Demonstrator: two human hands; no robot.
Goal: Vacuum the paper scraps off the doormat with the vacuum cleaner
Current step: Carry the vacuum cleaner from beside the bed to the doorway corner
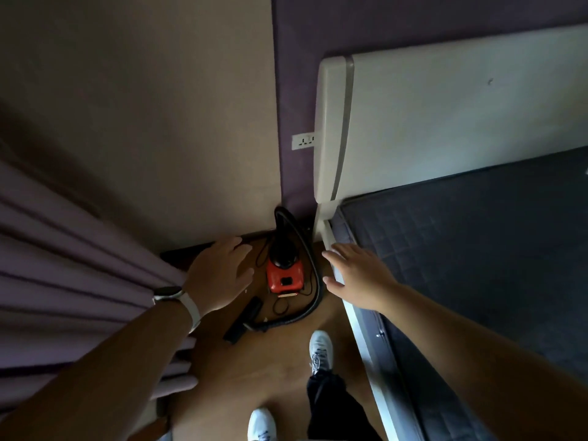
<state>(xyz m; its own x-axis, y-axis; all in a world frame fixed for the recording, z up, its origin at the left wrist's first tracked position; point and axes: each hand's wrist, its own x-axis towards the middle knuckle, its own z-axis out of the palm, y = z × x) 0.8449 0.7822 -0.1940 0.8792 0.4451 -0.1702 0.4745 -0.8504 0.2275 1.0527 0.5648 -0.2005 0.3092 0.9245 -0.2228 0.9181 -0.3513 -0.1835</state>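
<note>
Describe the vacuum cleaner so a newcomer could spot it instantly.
Start at the white headboard on the right; in the floor corner beside it sits the vacuum cleaner. It is the only red thing there, with a black hose looping round it.

Dim room, beige wall point(143, 106) at eleven o'clock; purple curtain point(63, 249) at nine; white bed frame point(445, 116), dark mattress point(477, 249) at three; brown floor point(270, 361) at six

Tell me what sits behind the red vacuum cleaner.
Behind the red vacuum cleaner is the room corner, where its black hose loops up against the purple wall. A wall socket sits higher up. The floor right behind the body is hidden by its black top.
</note>
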